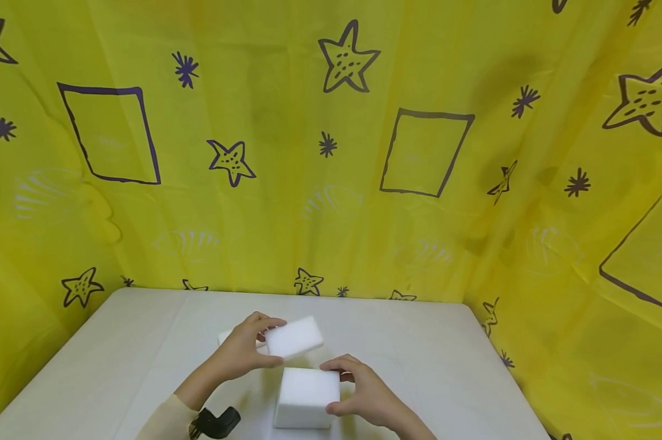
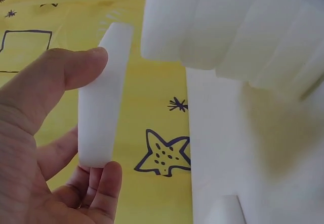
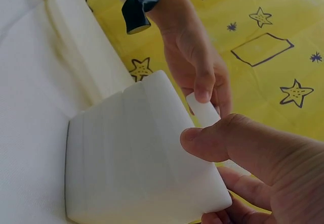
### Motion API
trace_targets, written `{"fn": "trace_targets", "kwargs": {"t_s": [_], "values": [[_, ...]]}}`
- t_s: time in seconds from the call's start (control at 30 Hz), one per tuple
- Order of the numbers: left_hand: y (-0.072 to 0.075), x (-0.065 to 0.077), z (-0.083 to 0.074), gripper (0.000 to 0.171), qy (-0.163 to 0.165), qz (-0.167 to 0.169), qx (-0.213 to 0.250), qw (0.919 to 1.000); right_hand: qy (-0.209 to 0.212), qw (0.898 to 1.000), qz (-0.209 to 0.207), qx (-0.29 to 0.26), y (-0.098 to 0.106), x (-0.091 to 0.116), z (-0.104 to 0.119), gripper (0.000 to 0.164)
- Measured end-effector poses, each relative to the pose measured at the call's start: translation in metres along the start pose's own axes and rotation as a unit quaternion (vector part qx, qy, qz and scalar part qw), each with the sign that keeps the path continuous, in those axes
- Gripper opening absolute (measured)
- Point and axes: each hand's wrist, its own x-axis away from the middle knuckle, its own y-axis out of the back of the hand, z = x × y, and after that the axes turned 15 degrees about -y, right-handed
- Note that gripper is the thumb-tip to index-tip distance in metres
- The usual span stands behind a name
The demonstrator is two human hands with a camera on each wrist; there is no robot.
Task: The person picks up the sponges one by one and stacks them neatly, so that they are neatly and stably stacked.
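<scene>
My left hand (image 1: 245, 348) pinches a white sponge block (image 1: 294, 338) by its end, thumb on one edge and fingers on the other. That sponge is held above and just behind a stack of white sponges (image 1: 307, 400) standing on the table. In the left wrist view the held sponge (image 2: 104, 102) appears edge-on, apart from the stack (image 2: 228, 27). My right hand (image 1: 366, 394) grips the top sponge of the stack at its right end, thumb on the near edge. The right wrist view shows several layers in the stack (image 3: 126, 148), roughly aligned.
Another white sponge (image 1: 224, 336) lies on the table behind my left hand, partly hidden by it. The white-covered table (image 1: 424, 348) reaches back to a yellow curtain (image 1: 275, 214) printed with stars and shells. A black strap device (image 1: 217, 421) sits on my left wrist.
</scene>
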Motion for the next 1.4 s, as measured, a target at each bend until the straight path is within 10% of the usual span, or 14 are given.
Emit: {"fn": "trace_targets", "kwargs": {"t_s": [1.4], "values": [[0.000, 0.020, -0.026, 0.061, -0.095, 0.091, 0.064, 0.9892, -0.016, 0.996, 0.036, -0.085, 0.002, 0.001, -0.006, 0.054]]}}
